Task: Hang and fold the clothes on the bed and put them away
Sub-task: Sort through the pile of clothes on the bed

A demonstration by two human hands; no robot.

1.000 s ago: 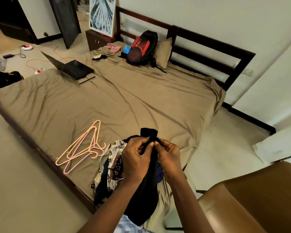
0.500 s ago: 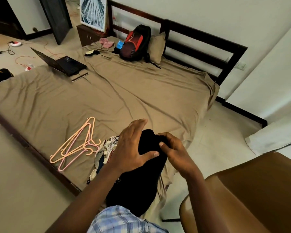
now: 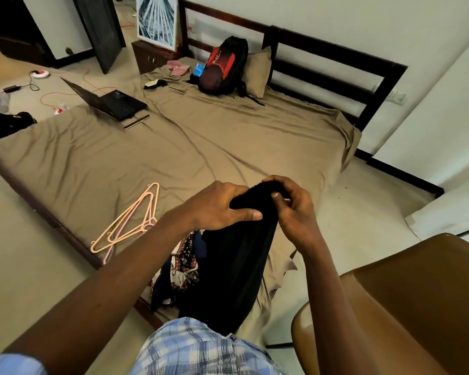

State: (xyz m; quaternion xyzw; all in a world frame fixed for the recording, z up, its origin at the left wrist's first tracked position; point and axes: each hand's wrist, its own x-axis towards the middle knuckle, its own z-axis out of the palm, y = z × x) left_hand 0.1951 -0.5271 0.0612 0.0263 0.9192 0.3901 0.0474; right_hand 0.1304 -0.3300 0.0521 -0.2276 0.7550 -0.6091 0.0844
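1. The bed (image 3: pixel 228 136) fills most of the view, covered by a wrinkled tan sheet, with a dark slatted headboard at its far end.
2. A brown chair (image 3: pixel 404 293) stands on the floor off the bed's near right corner.
3. The black garment (image 3: pixel 236 266) is held up over the bed's near edge. Its top is bunched between both hands and the rest hangs down toward the person's checked shirt.
4. A pile of clothes (image 3: pixel 184 269), with a patterned piece showing, lies on the bed's near edge just left of the black garment and partly behind it.
5. A black and red backpack (image 3: pixel 222 66) leans against a tan pillow (image 3: pixel 257 71) at the headboard end.
6. An open laptop (image 3: pixel 114 102) sits at the bed's far left edge.
7. Pink and orange hangers (image 3: pixel 130 223) lie flat in a loose bundle near the left edge, beside the pile.
8. The left hand (image 3: pixel 217 209) grips the garment's top, fingers curled over it and thumb pressed across the front.
9. The right hand (image 3: pixel 295 212) pinches the same bunched top from the other side, fingers curled round the cloth.
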